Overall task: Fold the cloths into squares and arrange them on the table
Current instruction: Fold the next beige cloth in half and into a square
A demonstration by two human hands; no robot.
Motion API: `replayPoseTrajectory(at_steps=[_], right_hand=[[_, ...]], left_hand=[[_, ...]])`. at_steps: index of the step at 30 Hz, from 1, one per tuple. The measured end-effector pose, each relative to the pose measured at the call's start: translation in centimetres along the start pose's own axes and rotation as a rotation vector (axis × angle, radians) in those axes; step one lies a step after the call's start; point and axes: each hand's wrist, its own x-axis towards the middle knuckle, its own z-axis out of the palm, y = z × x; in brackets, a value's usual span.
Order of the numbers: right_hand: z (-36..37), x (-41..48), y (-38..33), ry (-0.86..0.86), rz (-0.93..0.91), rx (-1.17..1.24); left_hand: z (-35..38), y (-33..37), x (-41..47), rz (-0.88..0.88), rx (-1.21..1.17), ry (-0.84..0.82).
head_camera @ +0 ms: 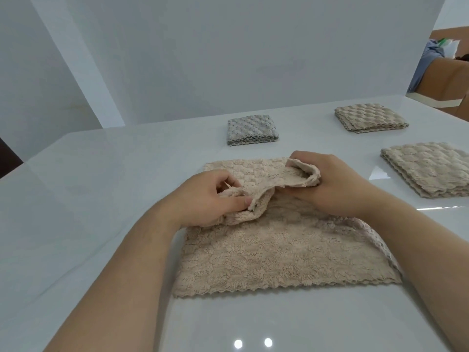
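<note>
Gripping far edge of beige cloth [279, 252] on table [101, 224]: left hand [203, 196] and right hand [332, 184] both curled round fabric, apparently to draw fold. Three folded squares [251, 129] set apart beyond, spaced for arrangement.

The left arm [132, 262] and the right arm [421, 252], both bare, reach forward and angle in toward each other. The left hand [208, 199] pinches a fold of the cloth [279, 252] between thumb and curled fingers. The right hand [340, 189], just beside it, curls its fingers round a raised edge of the same cloth.
</note>
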Motion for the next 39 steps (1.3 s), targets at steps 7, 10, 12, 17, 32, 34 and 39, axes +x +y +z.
replayPoseTrajectory(at_steps=[7,10,12,17,32,34,39], right_hand=[[-0.9,0.1,0.6,-0.315,0.128,-0.214],[-1.2,0.1,0.8,-0.362,0.166,-0.297],[-1.6,0.1,0.5,-0.328,0.170,-0.176],[-2.7,-0.2,0.3,-0.320,0.221,0.426],[-2.4,0.7,2.7,0.207,0.380,-0.007],[-1.9,0.8,3.4,0.202,0.365,-0.105],[-0.5,1.0,4.7,0.108,0.322,-0.263]], left_hand=[[-0.1,0.4,-0.2,0.022,0.016,-0.003],[-0.2,1.0,-0.4,0.027,-0.150,0.028],[-0.3,1.1,-0.5,0.005,-0.319,0.020],[-0.5,1.5,-0.8,-0.017,-0.601,-0.053],[0.0,-0.5,0.7,0.005,-0.554,0.316],[0.4,-0.8,1.2,-0.003,-0.500,0.389],[1.4,-2.1,2.3,-0.005,-0.193,0.498]])
